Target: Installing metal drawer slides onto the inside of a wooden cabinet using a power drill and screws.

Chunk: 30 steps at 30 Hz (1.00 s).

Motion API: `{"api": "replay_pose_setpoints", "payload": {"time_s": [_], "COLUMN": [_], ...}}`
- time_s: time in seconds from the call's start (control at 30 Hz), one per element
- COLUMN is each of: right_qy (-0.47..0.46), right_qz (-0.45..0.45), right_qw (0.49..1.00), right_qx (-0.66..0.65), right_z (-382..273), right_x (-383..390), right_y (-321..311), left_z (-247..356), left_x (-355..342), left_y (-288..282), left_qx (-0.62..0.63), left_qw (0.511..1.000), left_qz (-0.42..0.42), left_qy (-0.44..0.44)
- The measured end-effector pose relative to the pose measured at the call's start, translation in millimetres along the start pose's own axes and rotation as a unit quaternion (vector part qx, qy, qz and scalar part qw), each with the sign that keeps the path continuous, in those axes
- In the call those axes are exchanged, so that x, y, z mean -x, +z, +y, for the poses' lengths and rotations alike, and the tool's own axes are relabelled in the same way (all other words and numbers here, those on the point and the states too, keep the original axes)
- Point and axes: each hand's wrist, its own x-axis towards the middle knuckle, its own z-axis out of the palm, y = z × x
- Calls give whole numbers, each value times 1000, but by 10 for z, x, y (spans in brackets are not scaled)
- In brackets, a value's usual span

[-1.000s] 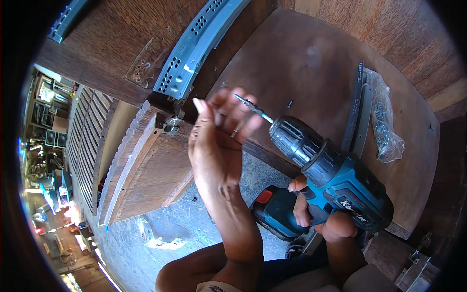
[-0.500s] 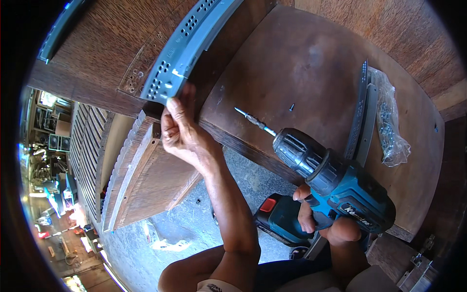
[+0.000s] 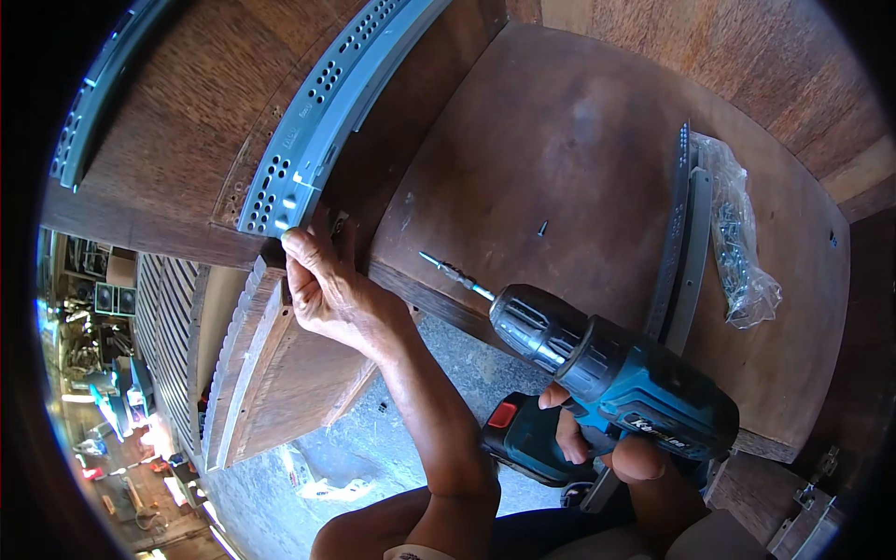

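Note:
At the upper left, a long perforated metal drawer slide (image 3: pixel 308 130) lies along the wooden side panel. My left hand (image 3: pixel 327 291) pinches its near end between thumb and fingers; some fingertips are hidden behind the rail. In my right hand (image 3: pixel 571 431) is a teal and black cordless drill (image 3: pixel 644 387), gripped by its handle. A long driver bit (image 3: pixel 455 273) sits in its chuck and points up and left, apart from the slide. One small screw (image 3: pixel 543 228) rests on the brown wooden board beyond the drill.
To the right, another metal slide (image 3: pixel 686 252) lies beside a clear plastic bag of screws (image 3: pixel 737 243). A further slide (image 3: pixel 93 103) is at the far left. Below left stands a wooden drawer-like piece (image 3: pixel 289 373) on the concrete floor (image 3: pixel 345 457).
My left hand and the slide's near end sit lower and farther left in the picture. The drill has also shifted left. The whole view has moved a little; both grips stay the same.

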Motion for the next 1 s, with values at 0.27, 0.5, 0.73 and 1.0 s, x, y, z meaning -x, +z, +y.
{"api": "replay_pose_setpoints", "payload": {"time_s": [0.27,0.5,0.73,1.0], "right_qy": [10,39,-3,-35], "right_qz": [-24,-29,2,37], "right_qw": [999,997,999,998], "right_qx": [-35,-64,-41,40], "right_z": [-45,-110,-15,18], "right_x": [58,63,55,33], "right_y": [-105,-96,-3,92], "left_z": [-15,-145,22,94], "left_x": [29,130,-10,-128], "left_y": [-12,38,86,72], "left_qx": [113,149,98,38], "left_qw": [991,988,995,994], "left_qz": [-20,-26,-5,7], "left_qy": [-63,-37,32,97]}}
